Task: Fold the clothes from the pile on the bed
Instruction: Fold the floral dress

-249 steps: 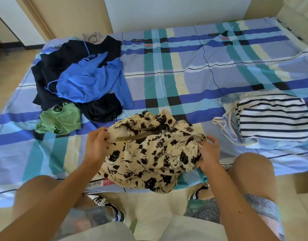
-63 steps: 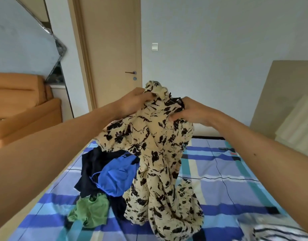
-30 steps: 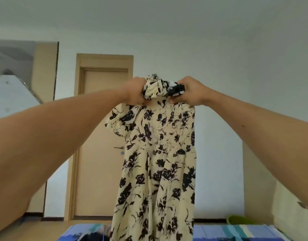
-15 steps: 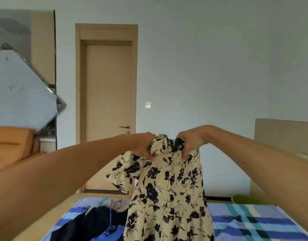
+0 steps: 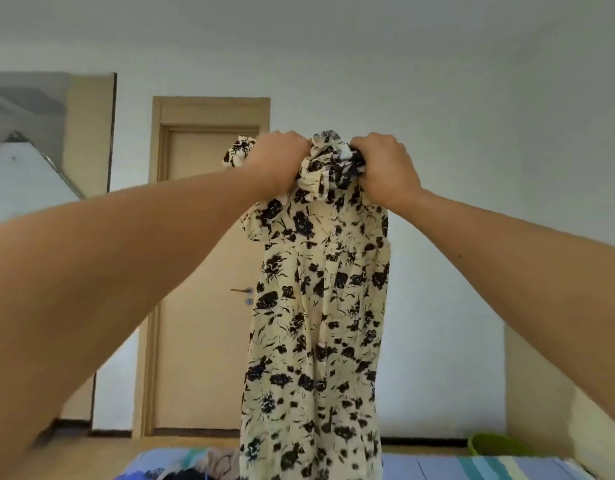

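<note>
A cream dress with black flowers hangs full length in front of me, its hem running out of view at the bottom. My left hand grips the bunched top on the left, with a ruffled sleeve sticking out beside it. My right hand grips the bunched top on the right. Both arms are raised and stretched forward. The pile of clothes shows only as a dark and beige sliver at the bottom edge, on the blue checked bed.
A closed wooden door stands straight behind the dress in a white wall. A tilted mirror leans at the left. A green basin sits on the floor beyond the bed at the right, next to a beige board.
Both hands have lifted the dress higher again and my view has tilted up, so the bed and pile dropped almost out of view. The grip on the top is unchanged.
</note>
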Available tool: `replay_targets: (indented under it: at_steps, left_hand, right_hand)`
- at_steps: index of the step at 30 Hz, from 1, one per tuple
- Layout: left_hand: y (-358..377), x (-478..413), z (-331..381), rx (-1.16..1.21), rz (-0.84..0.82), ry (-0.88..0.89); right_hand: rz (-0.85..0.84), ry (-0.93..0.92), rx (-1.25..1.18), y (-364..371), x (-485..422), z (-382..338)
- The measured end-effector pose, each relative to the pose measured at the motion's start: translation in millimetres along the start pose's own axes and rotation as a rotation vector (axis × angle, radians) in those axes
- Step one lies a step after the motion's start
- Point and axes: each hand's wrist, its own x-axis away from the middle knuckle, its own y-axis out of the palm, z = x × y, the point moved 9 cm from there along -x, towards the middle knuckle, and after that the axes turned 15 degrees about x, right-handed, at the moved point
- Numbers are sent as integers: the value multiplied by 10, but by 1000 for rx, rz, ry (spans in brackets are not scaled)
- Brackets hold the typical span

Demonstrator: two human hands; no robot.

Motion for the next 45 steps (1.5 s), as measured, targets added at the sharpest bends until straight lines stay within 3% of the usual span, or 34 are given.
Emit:
replay_targets:
  at_steps: [5, 10, 15, 19, 22, 28, 33, 39, 42, 45]
  left_hand:
    - [68, 1065, 303, 80, -211, 60]
    - [420, 2777, 854, 202, -551, 146]
    - [862, 4337, 1295, 586, -925, 17]
    - [937, 5302, 1776, 880, -1143, 42]
    - [1184, 5965, 1989, 834, -1315, 30]
    - [1796, 6665, 2076, 865, -1320, -131]
    - [2169, 6955, 2150, 976, -1391, -276]
    - [2894, 6679, 2031, 906, -1479, -268]
    - [3542, 5934, 1664, 896, -1210, -314]
    - [3940, 5291, 1130, 626, -795, -427]
  right_hand:
    - [-235, -77, -149, -246, 1076, -367]
    - [-691, -218, -357, -392, 2793, -944]
    - [-1190, -266, -559, -531, 4386, -1400]
    - [-1483, -247, -723, -722, 5393, -1670]
    - [-1642, -282, -760, -700, 6106, -1858]
    - [-1710, -223, -788, -334, 6914, -1974]
    - [-1887, -222, -730, 51, 7445, -1912]
    - [-2007, -176, -649, 805, 7413, -1774]
    - [-1730, 33, -576, 1647, 6956, -1532]
    - [-1333, 280, -396, 2355, 6576, -1142]
